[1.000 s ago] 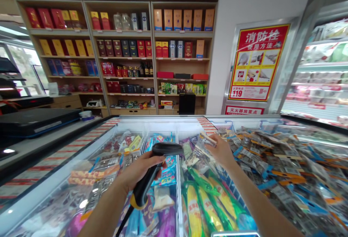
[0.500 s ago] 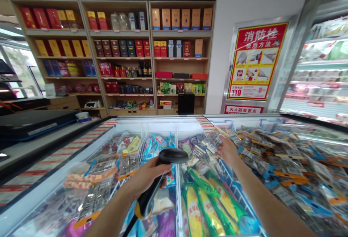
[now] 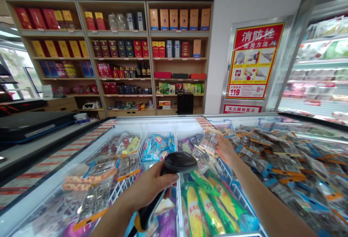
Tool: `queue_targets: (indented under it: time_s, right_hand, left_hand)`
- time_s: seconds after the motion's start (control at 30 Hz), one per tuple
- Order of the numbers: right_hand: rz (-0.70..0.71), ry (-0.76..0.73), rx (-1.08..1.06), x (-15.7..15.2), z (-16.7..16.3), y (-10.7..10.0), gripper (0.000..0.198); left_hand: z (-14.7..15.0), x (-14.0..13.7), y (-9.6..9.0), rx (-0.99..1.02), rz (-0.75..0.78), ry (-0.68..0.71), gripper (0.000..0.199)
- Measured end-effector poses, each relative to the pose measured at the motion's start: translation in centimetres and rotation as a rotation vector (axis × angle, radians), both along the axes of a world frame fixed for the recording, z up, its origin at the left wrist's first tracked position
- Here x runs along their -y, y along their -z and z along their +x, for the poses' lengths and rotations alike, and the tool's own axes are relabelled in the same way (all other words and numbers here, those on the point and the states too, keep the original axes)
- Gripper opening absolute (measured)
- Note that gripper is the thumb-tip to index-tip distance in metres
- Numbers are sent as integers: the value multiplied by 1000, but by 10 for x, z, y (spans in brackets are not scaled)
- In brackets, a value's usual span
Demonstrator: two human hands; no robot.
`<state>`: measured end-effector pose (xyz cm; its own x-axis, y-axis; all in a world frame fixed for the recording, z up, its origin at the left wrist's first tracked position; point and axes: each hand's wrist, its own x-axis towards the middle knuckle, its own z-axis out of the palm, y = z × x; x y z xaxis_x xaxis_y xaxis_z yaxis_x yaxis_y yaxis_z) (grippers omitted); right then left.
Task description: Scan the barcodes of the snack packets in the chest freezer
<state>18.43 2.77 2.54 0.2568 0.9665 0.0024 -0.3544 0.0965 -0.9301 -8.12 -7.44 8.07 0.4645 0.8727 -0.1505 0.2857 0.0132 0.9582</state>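
Observation:
My left hand (image 3: 156, 186) is wrapped round the handle of a black barcode scanner (image 3: 181, 161) with a yellow-orange band near its base. The scanner's head points right, over the middle of the open chest freezer (image 3: 157, 122). My right hand (image 3: 225, 150) grips the edge of a clear flat packet (image 3: 208, 141) with dark contents, raised a little above the wire baskets. Below the scanner lie yellow-and-green corn packs (image 3: 194, 206). Beside my right forearm is a large heap of similar packets (image 3: 277, 153) with orange and blue edges. My right fingertips are partly hidden.
Wire baskets of bagged goods fill the freezer's left side, including light-blue bags (image 3: 157, 146). A black flat device (image 3: 35, 126) rests on the counter at left. Behind stand wooden shelves (image 3: 122, 32) of boxes, a red fire-hydrant sign (image 3: 255, 61) and a lit display fridge (image 3: 318, 66).
The scanner in my left hand has moved right and slightly down, closer to the packet. My right hand has shifted slightly left, with the packet turned more toward the scanner.

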Motion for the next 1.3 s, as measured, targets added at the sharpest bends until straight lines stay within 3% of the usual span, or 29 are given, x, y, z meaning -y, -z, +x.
queue_targets:
  time_s: [0.2,0.37,0.5,0.73,1.1,1.3]
  right_hand:
    - [16,0,15,0,-1,-1,16]
    - [34,34,19,-1,1,-3,14]
    - [52,43,21,-3,4,0,13]
    - [69,57,33,-3,6,2,17]
    - [70,80,49,-3,7,-1,17]
    - [59,78,60,-1,4,-4,17]
  left_hand:
    - [4,-4,-2,6,-76,28,29]
    - [15,-37,-10,65,-44,42,27]
    - [13,-54,-3,140,-1,13,29]
    - [12,-42,16,139,-11,34,31]
    - [14,-26,-1,54,-2,86,26]
    - [15,-22,-9,67,-4,48,25]
